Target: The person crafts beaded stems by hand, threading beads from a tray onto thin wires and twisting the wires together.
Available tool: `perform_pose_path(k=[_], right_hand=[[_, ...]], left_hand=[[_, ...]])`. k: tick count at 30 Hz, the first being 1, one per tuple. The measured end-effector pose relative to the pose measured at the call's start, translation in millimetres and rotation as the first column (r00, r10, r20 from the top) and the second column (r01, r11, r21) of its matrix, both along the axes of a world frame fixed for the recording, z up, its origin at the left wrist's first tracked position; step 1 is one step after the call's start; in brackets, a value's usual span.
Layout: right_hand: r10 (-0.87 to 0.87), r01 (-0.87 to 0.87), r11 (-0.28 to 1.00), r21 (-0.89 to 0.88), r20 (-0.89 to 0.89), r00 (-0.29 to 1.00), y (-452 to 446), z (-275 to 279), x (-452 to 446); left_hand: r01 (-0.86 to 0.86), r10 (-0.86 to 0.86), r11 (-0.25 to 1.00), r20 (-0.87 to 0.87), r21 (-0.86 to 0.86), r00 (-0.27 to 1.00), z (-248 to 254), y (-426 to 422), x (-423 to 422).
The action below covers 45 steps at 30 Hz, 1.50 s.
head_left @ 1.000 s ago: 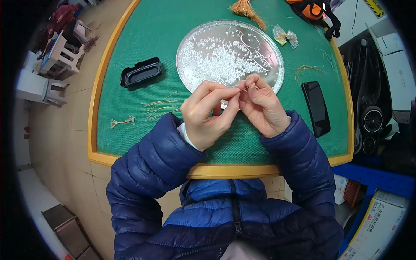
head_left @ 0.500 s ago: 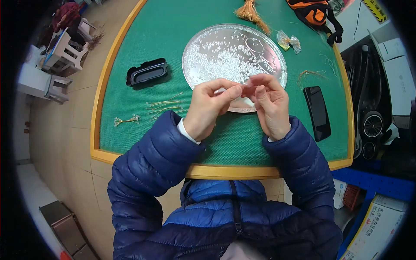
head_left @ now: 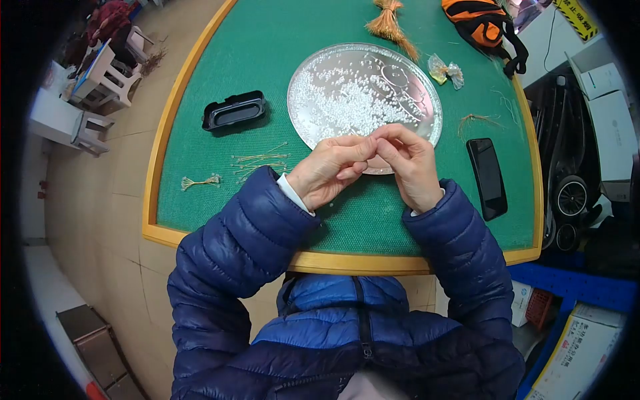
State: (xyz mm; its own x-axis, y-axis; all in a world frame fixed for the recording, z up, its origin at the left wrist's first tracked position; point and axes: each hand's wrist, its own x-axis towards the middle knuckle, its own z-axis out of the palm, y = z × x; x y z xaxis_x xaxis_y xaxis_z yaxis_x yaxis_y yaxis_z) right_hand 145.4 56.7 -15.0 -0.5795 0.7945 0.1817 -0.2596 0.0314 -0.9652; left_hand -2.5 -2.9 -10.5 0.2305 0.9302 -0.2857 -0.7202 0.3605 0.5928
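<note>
My left hand (head_left: 333,167) and my right hand (head_left: 410,163) meet fingertip to fingertip over the near rim of a round metal tray (head_left: 427,133). Both are pinched closed; whatever lies between the fingers is too small or hidden to make out. Many small clear beads (head_left: 347,100) are spread over the tray. Left of my left hand, several thin straw-coloured stems with clear tips (head_left: 260,160) lie loose on the green mat. Farther left is a small tied bundle of such stems (head_left: 201,182).
A black plastic box (head_left: 235,112) sits at the left of the green table (head_left: 360,227). On the right lie a phone (head_left: 488,179) and loose fibres (head_left: 477,119). At the back are a straw bundle (head_left: 388,27), a small plastic bag (head_left: 445,71) and an orange-black bag (head_left: 481,23).
My hands have drawn closer, and their fingertips now touch in a tighter pinch. My right fingers have curled in from a looser spread. The camera view has shifted slightly.
</note>
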Motion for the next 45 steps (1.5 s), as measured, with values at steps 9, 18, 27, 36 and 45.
perform_pose_path(k=[9, 18, 27, 36, 45], right_hand=[[-0.100, 0.086, 0.974, -0.210, -0.058, 0.993, -1.7, 7.7, 2.4], [-0.153, 0.134, 0.964, -0.230, -0.066, 0.986, -3.5, 7.6, 2.0], [-0.177, 0.153, 0.961, -0.230, -0.086, 0.981, -1.5, 3.9, 1.0], [-0.211, 0.174, 0.955, -0.240, -0.135, 0.968, -2.6, 6.4, -0.7], [-0.339, 0.312, 0.929, -0.198, -0.119, 0.933, 1.9, 2.6, 1.1]], left_hand=[[-0.065, 0.065, 0.998, -0.072, 0.002, 0.995, 15.8, 2.6, 5.0], [-0.125, 0.155, 0.981, -0.216, 0.147, 0.964, 11.2, 1.8, 8.7], [-0.048, 0.101, 0.988, -0.375, 0.150, 0.922, 2.1, -3.1, 7.1], [-0.047, 0.055, 0.998, -0.212, 0.041, 0.976, 6.4, -1.0, 8.3], [-0.043, 0.051, 0.998, -0.231, 0.038, 0.972, 14.2, -3.0, 11.9]])
